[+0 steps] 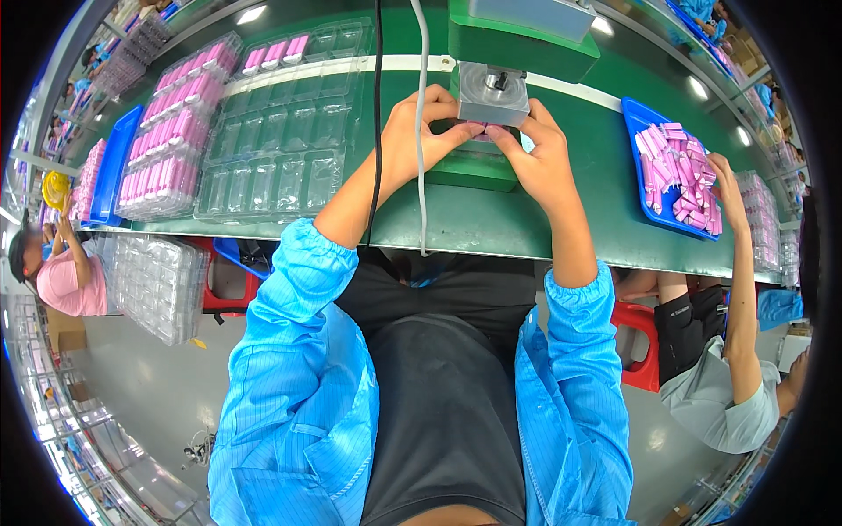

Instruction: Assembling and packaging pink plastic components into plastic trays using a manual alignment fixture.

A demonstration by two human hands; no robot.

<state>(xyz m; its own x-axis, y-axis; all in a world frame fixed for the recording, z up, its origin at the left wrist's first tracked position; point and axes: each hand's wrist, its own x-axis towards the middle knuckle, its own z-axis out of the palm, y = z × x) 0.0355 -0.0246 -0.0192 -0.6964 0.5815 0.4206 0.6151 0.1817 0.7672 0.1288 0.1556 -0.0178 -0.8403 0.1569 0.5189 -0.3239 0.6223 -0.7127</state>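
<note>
Both my hands meet under the square metal head [491, 93] of a green bench press [524, 54]. Between the thumbs shows a small pink piece [482, 136], mostly hidden by fingers and the metal head. My left hand [427, 131] pinches it from the left, thumb pointing inward. From the right, my right hand [538, 147] closes on the same piece, its thumb tip near the other. Below the fingers lies the green press base [474, 169].
A blue tray [633, 118] of loose pink-and-white pieces stands at right; a co-worker's hand [724, 182] reaches into it. At left are clear blister trays [272, 180], stacked trays of pink pieces [167, 140] and another blue tray [112, 175]. Black and grey cables [422, 167] hang before my left forearm.
</note>
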